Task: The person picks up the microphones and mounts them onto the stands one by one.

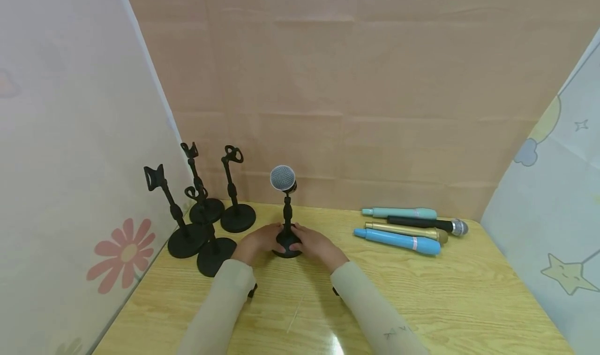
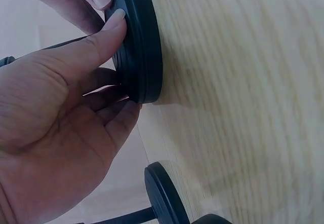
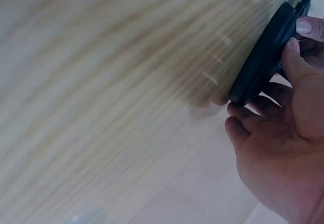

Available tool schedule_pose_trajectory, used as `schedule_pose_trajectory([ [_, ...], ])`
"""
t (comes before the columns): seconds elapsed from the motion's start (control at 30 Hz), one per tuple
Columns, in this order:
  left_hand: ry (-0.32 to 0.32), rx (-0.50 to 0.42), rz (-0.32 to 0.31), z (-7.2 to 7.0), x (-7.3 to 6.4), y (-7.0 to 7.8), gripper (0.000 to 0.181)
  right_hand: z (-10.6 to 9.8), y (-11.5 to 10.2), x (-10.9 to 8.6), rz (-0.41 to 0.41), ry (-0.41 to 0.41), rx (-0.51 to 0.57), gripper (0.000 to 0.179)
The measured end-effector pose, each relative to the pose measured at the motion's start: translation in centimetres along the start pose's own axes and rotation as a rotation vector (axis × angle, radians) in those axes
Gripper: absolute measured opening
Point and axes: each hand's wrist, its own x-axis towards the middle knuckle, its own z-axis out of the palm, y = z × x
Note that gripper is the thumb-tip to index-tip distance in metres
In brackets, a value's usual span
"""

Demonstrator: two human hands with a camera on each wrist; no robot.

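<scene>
A black desktop microphone stand (image 1: 287,209) stands upright near the back middle of the table, with a silver-headed microphone (image 1: 283,178) in its clip. My left hand (image 1: 263,239) grips the left side of its round base (image 2: 147,46), thumb on top and fingers curled at the rim. From the right side, my right hand (image 1: 319,245) holds the same base in the same way. Both thumbs lie close to each other on the base's upper face. In the right wrist view the base (image 3: 266,57) appears tilted, its edge close over the wood.
Several black stands with bare clips, one of them a stand (image 1: 238,218) near the back wall, are grouped at the left. On the right lie several microphones: a teal one (image 1: 403,213), a black one (image 1: 417,222), a gold one (image 1: 408,230) and a blue one (image 1: 398,240). Patterned walls flank the table (image 1: 450,298).
</scene>
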Motion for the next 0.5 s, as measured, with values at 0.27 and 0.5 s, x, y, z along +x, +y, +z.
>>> schedule_pose_trajectory([
  [0.27, -0.012, 0.014, -0.009, -1.1, 0.0, -0.3, 0.076, 0.2, -0.1, 1.5, 0.010, -0.002, 0.035, 0.068],
  [0.5, -0.029, 0.012, -0.010, -1.7, 0.8, -0.8, 0.076, 0.2, 0.0, 2.4, 0.008, 0.004, 0.047, 0.067],
])
